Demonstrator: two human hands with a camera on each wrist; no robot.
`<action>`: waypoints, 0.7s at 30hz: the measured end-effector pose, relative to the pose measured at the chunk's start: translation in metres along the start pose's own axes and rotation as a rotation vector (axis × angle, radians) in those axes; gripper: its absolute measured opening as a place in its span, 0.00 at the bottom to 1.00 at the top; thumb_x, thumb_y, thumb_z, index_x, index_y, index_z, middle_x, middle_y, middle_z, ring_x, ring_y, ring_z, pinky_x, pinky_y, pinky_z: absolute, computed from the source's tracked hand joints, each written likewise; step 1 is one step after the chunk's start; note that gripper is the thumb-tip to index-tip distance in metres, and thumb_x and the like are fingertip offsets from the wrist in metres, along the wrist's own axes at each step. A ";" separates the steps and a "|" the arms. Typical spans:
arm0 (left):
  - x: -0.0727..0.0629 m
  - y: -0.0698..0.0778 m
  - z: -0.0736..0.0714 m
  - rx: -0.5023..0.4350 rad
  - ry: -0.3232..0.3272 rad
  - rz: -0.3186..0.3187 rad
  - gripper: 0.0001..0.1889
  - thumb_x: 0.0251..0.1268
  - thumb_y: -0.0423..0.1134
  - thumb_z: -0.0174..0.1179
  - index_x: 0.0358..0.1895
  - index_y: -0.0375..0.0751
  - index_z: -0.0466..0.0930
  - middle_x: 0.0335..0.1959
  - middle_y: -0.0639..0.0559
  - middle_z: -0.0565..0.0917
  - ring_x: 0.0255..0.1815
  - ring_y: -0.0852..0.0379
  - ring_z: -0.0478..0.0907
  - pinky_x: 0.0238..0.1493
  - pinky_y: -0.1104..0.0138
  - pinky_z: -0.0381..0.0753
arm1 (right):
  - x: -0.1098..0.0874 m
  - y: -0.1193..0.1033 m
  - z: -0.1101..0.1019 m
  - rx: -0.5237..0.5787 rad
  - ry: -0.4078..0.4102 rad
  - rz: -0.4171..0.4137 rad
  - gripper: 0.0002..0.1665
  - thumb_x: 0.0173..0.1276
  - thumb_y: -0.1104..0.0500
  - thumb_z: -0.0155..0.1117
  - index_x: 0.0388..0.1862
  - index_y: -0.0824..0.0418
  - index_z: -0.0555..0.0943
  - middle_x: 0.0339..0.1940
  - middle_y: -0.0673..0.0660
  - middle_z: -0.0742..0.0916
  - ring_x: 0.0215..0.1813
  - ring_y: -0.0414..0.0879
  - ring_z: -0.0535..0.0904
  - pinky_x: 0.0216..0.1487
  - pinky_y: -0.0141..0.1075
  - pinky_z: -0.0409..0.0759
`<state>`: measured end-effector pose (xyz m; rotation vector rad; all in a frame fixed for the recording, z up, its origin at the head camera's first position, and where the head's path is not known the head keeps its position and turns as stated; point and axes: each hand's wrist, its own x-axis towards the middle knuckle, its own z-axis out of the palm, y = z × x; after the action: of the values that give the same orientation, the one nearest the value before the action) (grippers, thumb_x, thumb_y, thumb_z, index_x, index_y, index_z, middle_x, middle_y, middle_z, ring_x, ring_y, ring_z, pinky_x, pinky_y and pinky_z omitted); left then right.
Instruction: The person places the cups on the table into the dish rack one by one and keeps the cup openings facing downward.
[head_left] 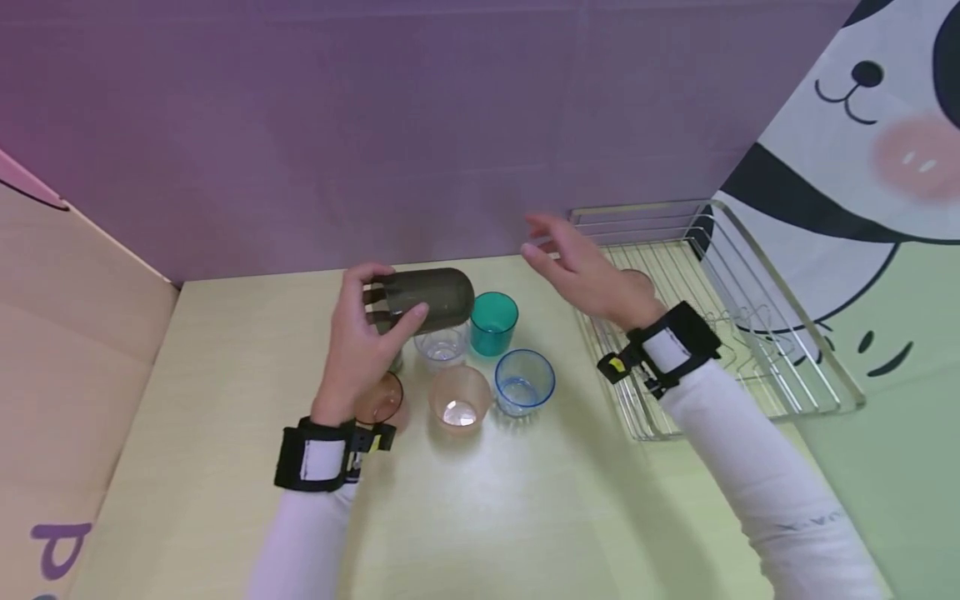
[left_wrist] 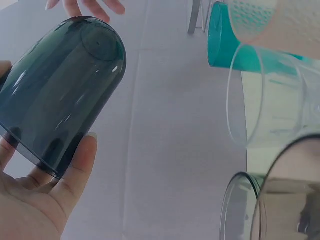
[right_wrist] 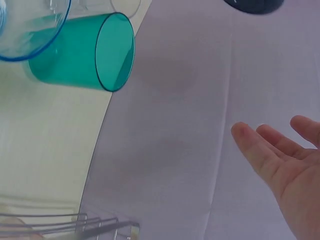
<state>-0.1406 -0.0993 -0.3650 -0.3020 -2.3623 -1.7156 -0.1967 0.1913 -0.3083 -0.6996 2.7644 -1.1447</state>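
My left hand (head_left: 354,354) grips a smoky dark grey tumbler (head_left: 435,296) near its open rim, fingers and thumb round its sides. The tumbler lies tipped in the air, its rounded base to the right. My right hand (head_left: 588,275), fingers loosely spread and holding nothing, hovers by the left side of a wire rack (head_left: 776,287). Below the tumbler stand a teal cup (head_left: 493,327), a clear cup (head_left: 441,348), a peach cup (head_left: 459,398) and a blue-rimmed clear cup (head_left: 523,385). An amber-brown cup (head_left: 382,400) and a greenish cup (left_wrist: 237,207) are partly hidden behind my left hand in the head view.
On the pale table (head_left: 510,500), the metal rack takes up the right side. A brownish round rim (head_left: 639,282) shows inside it behind my right hand. A purple wall (head_left: 450,142) closes off the back, with side panels left and right.
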 end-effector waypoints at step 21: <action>-0.003 -0.002 0.026 -0.138 -0.076 0.012 0.32 0.62 0.42 0.67 0.65 0.45 0.60 0.63 0.50 0.67 0.55 0.50 0.72 0.53 0.53 0.80 | 0.002 -0.009 0.044 0.049 -0.163 -0.019 0.35 0.79 0.42 0.43 0.77 0.59 0.57 0.72 0.61 0.72 0.66 0.56 0.76 0.65 0.49 0.77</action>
<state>-0.1396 -0.0752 -0.3754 -0.4102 -2.2922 -1.8975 -0.1847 0.1563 -0.3337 -0.7783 2.5929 -1.1016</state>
